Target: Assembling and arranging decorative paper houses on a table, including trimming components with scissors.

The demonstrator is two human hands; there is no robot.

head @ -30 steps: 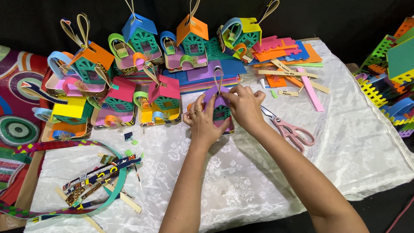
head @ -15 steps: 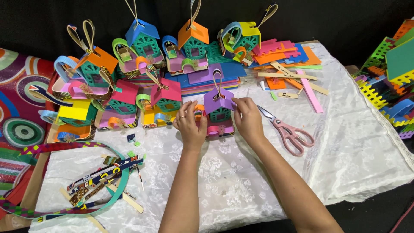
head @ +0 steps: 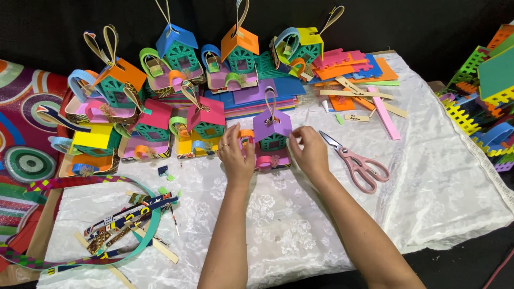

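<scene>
A small craft house with a purple roof (head: 272,127), green walls and a pink base stands on the white lace cloth (head: 278,230). A looped ribbon handle rises from its roof. My left hand (head: 235,154) holds its left side, fingers by an orange arch piece. My right hand (head: 309,151) grips its right side at the roof edge. Both hands touch the house, which stands upright between them.
Several finished foam houses (head: 176,53) crowd the back and left. Pink scissors (head: 358,163) lie open just right of my right hand. Foam sheets and wooden strips (head: 356,80) lie at back right, lattice pieces (head: 482,91) at far right, scrap strips (head: 123,219) at front left.
My hands have lowered from the ribbon and roof to the house's two sides. The house now rests on the cloth, slightly closer to me.
</scene>
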